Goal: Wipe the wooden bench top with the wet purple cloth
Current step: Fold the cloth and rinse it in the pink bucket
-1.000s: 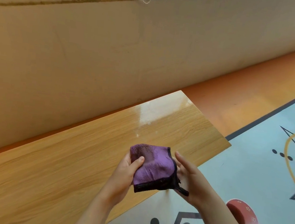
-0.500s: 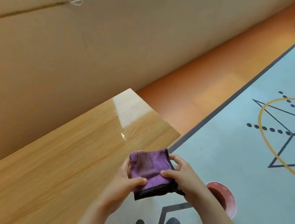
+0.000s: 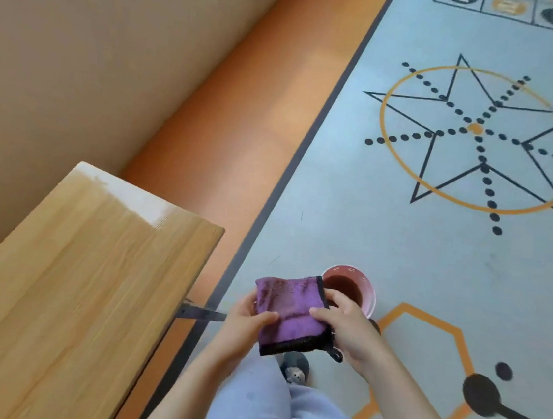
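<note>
A folded purple cloth [image 3: 288,305] with a black hem is held between both hands, over the floor just right of the bench end. My left hand [image 3: 241,326] grips its left side, thumb laid across the top. My right hand [image 3: 347,327] pinches its right edge, thumb on top. The wooden bench top [image 3: 63,285] fills the lower left, with a glare patch at its far end.
A pink bucket [image 3: 364,285] with dark liquid stands on the grey printed floor mat [image 3: 402,241], right behind the cloth. An orange floor strip [image 3: 227,141] runs along the beige wall [image 3: 62,47]. My legs in light trousers and a slipper [image 3: 296,368] show below.
The cloth and both hands have shifted right, off the bench end and over the floor beside the bucket. My view has swung right and down, and the window has left the frame.
</note>
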